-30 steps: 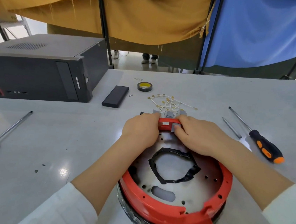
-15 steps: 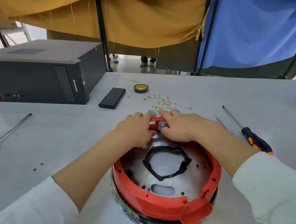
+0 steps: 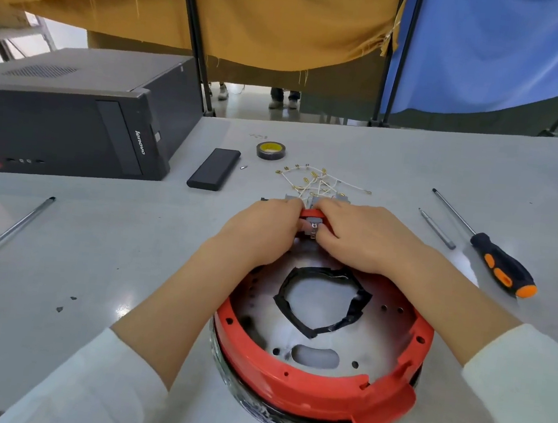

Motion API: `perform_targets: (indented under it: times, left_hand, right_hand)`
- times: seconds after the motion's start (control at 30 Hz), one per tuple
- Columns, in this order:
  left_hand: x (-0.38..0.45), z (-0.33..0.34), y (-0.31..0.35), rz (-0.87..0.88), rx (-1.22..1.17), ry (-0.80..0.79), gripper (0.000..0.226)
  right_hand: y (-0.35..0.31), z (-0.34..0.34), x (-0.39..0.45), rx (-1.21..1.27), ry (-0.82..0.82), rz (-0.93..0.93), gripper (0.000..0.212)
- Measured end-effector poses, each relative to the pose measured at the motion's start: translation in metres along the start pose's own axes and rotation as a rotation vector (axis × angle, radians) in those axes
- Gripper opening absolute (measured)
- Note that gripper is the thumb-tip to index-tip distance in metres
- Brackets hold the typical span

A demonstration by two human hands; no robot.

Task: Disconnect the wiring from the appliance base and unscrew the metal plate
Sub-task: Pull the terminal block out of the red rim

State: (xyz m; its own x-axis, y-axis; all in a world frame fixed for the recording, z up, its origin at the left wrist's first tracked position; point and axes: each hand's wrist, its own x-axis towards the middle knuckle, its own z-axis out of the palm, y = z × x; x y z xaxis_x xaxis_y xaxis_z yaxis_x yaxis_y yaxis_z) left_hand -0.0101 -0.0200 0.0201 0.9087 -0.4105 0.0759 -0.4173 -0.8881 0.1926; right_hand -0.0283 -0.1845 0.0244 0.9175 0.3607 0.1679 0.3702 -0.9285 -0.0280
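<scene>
Both hands, left hand and right hand, grip a small grey connector on the red appliance base rim; metal plate sits inside.

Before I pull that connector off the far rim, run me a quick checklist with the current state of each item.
1. Both hands on the connector: left hand and right hand pinch the gray connector. Ok.
2. Red base seated on the table: ok.
3. Connector released from its clip: cannot tell, fingers hide it.
4. Loose wires lie clear behind the base: ok.
5. Orange-handled screwdriver to hand for the metal plate: lies on the right, ok.
</scene>
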Motion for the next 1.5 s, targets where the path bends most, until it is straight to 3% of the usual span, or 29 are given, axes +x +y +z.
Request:
perform_targets:
  times: [0.37,0.7,1.0,1.5]
  left_hand:
    - [-0.001,0.002,0.008,-0.122,0.083,0.117,0.016]
    - [-0.002,0.0,0.003,-0.016,0.001,0.021,0.027]
    - [0.001,0.006,0.003,-0.01,0.051,0.094,0.029]
    - [-0.002,0.0,0.017,-0.066,0.138,0.159,0.013]
  right_hand:
    - [0.001,0.007,0.002,-0.064,0.038,-0.001,0.03]
    - [0.0,0.003,-0.001,-0.047,0.013,-0.006,0.029]
    - [0.004,0.008,0.001,-0.104,0.023,-0.054,0.039]
    - [0.005,0.015,0.003,-0.164,0.085,-0.098,0.042]
